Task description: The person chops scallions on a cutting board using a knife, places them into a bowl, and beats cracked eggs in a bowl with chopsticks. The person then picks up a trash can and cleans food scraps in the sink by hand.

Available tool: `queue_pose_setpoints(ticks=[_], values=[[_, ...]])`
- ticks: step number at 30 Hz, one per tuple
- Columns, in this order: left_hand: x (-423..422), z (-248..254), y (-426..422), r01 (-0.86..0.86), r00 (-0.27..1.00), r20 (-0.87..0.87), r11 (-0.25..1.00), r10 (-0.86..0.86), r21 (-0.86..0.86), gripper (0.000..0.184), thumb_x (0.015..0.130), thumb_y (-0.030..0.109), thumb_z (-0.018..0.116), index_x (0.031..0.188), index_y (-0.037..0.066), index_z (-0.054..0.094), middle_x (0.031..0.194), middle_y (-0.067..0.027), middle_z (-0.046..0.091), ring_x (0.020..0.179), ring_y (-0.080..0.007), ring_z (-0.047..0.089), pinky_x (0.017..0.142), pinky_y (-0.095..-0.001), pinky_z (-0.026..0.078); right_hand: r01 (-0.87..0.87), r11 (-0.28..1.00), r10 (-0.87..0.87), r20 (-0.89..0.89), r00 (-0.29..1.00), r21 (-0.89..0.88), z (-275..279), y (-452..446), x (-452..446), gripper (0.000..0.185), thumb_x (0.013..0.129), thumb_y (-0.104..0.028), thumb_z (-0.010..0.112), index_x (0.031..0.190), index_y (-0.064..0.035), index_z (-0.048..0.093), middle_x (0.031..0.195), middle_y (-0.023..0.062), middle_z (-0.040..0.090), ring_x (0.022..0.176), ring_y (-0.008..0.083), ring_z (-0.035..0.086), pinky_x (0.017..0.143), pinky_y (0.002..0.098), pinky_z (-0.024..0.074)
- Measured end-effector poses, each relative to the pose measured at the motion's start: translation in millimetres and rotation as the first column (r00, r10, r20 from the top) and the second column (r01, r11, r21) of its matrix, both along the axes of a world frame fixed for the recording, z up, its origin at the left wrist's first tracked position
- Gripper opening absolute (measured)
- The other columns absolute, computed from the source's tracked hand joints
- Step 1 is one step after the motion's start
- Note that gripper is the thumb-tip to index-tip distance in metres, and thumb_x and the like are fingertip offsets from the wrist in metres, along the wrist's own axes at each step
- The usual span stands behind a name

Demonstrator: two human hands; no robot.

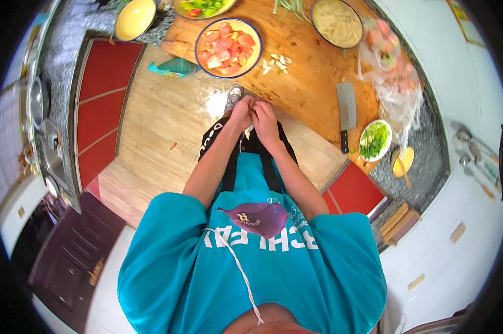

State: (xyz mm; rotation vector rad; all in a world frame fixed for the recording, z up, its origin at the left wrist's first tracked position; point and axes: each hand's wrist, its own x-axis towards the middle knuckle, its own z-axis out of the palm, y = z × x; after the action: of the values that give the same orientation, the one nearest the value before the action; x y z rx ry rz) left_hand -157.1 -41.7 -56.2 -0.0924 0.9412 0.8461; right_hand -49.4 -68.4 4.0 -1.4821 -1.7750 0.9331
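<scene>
My left hand and my right hand meet in front of my body, just off the front edge of the wooden board. Their fingers are bent inward and pressed together at the tips. Whatever lies between them is too small or hidden to make out. Pale peeled garlic cloves lie loose on the board beyond my hands. A blue-rimmed bowl of cut tomatoes stands beside them, to the left.
A cleaver lies at the right, near a white dish of chopped greens. Behind are a bowl of pale slices, a plate of cut peppers and plastic bags. A teal packet overhangs the board's left edge.
</scene>
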Motion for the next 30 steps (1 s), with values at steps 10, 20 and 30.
queue_pose_setpoints(ticks=[10,20,30], values=[[-73.3,37.2,-70.1,-0.580,0.807,0.122,0.814,0.577,-0.013,0.031,0.103,0.021,0.035,0.107,-0.001,0.058,0.105,-0.0099,0.065,0.102,-0.0210,0.062,0.092,-0.0320,0.050,-0.492,0.860,0.507,-0.119,0.854,0.134,28.1,-8.7,-74.6,0.015,0.081,-0.003,0.065,0.095,0.0017,0.060,0.098,0.0161,0.059,0.096,0.0362,0.058,0.086,0.0422,0.0479],[-238.9,73.4,-178.3,-0.895,0.444,0.140,0.446,0.885,0.012,0.030,0.103,0.021,0.035,0.104,0.000,0.057,0.096,-0.0109,0.065,0.086,-0.0182,0.066,0.076,-0.0277,0.057,-0.844,0.492,0.870,-0.077,0.488,0.211,61.4,-59.5,-277.4,0.020,0.082,-0.001,0.066,0.102,0.0005,0.066,0.103,0.0136,0.056,0.097,0.0304,0.054,0.084,0.0377,0.0479],[-432.0,61.5,-273.5,-0.997,0.065,0.195,0.054,0.979,0.062,0.027,0.102,0.021,0.040,0.105,0.000,0.057,0.097,-0.0124,0.065,0.088,-0.0224,0.066,0.078,-0.0307,0.058,-0.937,0.260,0.956,-0.202,0.214,0.234,90.4,-133.4,-497.1,0.021,0.085,0.005,0.058,0.105,0.0021,0.063,0.109,0.0157,0.063,0.101,0.0329,0.061,0.088,0.0369,0.0498]])
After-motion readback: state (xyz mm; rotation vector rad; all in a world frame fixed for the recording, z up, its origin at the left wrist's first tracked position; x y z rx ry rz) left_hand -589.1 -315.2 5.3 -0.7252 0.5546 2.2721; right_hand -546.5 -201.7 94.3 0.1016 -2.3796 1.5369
